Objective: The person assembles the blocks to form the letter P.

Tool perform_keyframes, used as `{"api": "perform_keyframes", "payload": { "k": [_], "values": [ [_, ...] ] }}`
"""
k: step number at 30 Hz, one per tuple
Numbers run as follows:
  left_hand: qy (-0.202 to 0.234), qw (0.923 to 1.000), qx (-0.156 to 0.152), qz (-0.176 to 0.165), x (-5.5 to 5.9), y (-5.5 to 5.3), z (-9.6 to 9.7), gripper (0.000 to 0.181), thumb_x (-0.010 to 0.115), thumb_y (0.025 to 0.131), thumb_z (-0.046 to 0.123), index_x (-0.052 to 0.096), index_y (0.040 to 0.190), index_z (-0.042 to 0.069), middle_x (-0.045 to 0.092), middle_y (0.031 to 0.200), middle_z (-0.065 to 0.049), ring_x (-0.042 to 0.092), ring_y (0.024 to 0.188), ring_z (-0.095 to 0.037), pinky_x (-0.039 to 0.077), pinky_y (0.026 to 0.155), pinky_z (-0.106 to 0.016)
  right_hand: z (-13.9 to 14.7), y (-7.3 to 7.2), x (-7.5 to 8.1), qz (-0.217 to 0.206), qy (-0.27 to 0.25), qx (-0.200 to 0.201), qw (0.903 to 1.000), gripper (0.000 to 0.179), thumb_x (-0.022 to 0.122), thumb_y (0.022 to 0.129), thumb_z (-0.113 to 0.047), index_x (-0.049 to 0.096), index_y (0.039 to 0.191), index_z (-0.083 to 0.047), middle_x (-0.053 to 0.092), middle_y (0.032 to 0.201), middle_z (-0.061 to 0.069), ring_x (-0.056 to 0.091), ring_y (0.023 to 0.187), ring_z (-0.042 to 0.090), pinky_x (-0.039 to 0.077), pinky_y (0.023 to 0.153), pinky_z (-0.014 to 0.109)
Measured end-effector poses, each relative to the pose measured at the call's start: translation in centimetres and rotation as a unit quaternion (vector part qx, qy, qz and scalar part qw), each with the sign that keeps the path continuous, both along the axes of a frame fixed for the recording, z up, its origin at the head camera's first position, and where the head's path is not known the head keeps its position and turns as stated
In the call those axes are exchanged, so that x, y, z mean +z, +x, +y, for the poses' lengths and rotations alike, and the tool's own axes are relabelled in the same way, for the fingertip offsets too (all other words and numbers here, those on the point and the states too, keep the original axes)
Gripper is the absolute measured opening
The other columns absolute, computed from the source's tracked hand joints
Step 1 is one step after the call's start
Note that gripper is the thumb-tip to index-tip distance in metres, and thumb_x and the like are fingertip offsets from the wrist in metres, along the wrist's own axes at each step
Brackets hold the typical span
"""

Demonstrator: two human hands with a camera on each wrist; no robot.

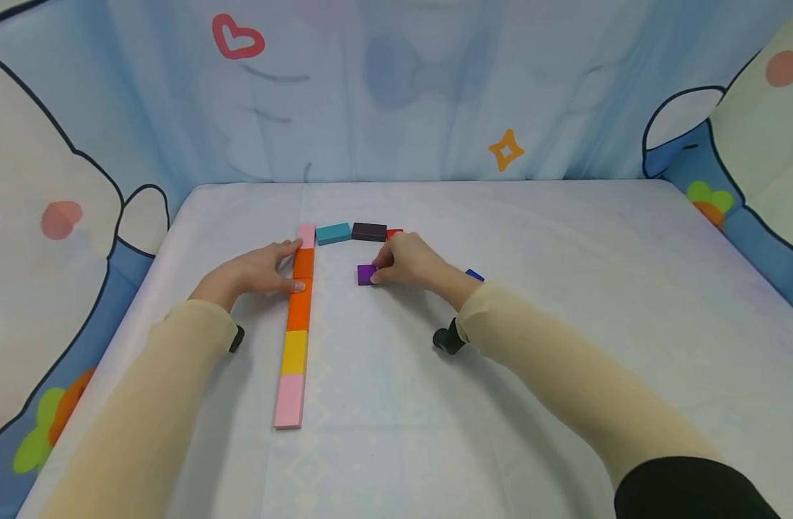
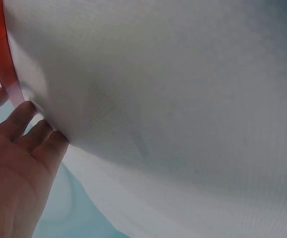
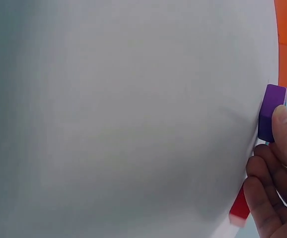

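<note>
My right hand (image 1: 409, 261) pinches a purple block (image 1: 366, 275) between thumb and fingers, low over the white cloth. The same purple block (image 3: 271, 111) shows at the right edge of the right wrist view. My left hand (image 1: 257, 274) lies against a straight column of blocks, its fingertips and thumb touching it near the upper end. That column has a pink block (image 1: 306, 236) at the top, then orange blocks (image 1: 298, 306), a yellow block (image 1: 294, 353) and another pink block (image 1: 289, 402). From its top, a teal block (image 1: 334, 234) and a black block (image 1: 369, 232) extend rightward.
A red block (image 1: 394, 233) follows the black one, partly hidden by my right hand. Behind my right wrist peeks a blue block (image 1: 475, 274). A white cloth (image 1: 565, 288) covers the table, with a light blue printed curtain (image 1: 403, 94) standing at its back edge.
</note>
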State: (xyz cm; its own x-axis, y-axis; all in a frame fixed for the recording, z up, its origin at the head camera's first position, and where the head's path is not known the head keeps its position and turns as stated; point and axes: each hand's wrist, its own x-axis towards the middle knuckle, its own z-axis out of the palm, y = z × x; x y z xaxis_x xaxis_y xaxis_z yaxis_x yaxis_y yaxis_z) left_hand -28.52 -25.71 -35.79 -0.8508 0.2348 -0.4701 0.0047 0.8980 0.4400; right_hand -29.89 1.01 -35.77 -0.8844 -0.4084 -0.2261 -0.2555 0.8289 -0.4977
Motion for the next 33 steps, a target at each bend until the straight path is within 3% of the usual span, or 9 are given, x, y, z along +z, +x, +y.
{"api": "perform_keyframes", "payload": {
  "k": [33],
  "values": [
    [-0.003,0.9998,0.015,-0.01,0.0,-0.3,0.0,0.093,0.069,0.096,0.036,0.008,0.166,0.026,0.005,0.173,-0.015,0.005,0.159,-0.041,0.014,0.125,-0.067,-5.6,0.3,-0.7,0.012,-0.03,0.018,0.9993,0.036,0.079,0.091,-0.024,0.075,0.123,-0.009,0.078,0.108,0.006,0.066,0.101,0.019,0.059,0.089,0.028]
  ]
}}
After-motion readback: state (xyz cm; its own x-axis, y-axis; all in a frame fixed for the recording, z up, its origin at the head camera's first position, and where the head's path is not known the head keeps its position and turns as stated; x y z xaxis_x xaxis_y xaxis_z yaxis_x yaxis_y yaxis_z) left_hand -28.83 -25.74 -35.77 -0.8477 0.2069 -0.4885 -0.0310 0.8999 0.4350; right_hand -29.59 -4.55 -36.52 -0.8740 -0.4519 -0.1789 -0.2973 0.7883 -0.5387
